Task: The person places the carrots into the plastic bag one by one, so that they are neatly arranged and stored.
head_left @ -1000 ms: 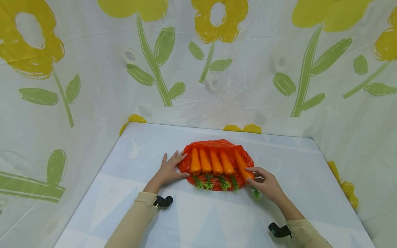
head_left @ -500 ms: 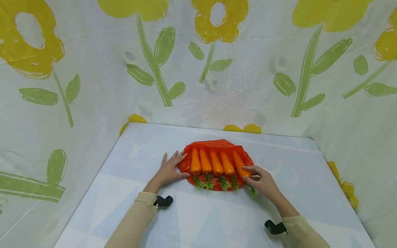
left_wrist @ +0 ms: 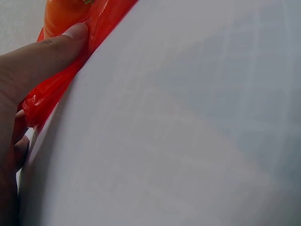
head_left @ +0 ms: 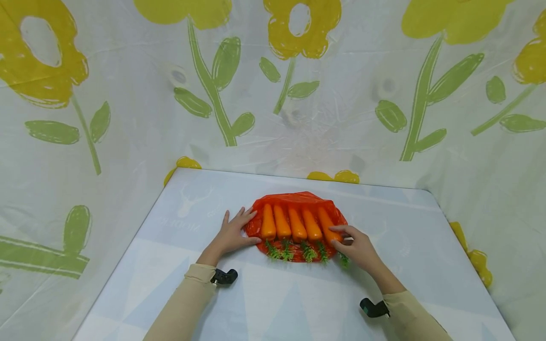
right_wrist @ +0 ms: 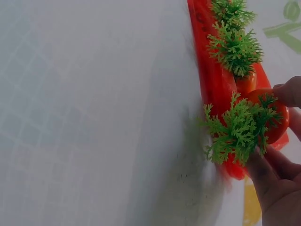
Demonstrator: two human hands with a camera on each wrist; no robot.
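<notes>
Several orange toy carrots (head_left: pixel 297 223) with green leafy tops lie side by side, their far tips inside a red plastic bag (head_left: pixel 304 198). My right hand (head_left: pixel 357 245) pinches the rightmost carrot (head_left: pixel 327 228) near its thick leafy end, thumb on the near side. In the right wrist view, thumb and fingers bracket that carrot's orange end (right_wrist: pixel 277 117), partly behind its leaves (right_wrist: pixel 240 127). At the bag's left edge, my left hand (head_left: pixel 232 236) rests with fingers spread. The left wrist view shows its thumb (left_wrist: pixel 51 56) pressing on the red film beside a carrot (left_wrist: pixel 63 18).
A pale blue and white patterned cloth covers the table (head_left: pixel 273 303). Behind it hangs a white curtain (head_left: pixel 341 118) with yellow flowers. Black wrist cameras sit at the left cuff (head_left: pixel 225 276) and the right cuff (head_left: pixel 374 309).
My right hand has moved left with the rightmost carrot, bringing it closer to the other carrots. My left hand has stayed in place on the bag's edge.
</notes>
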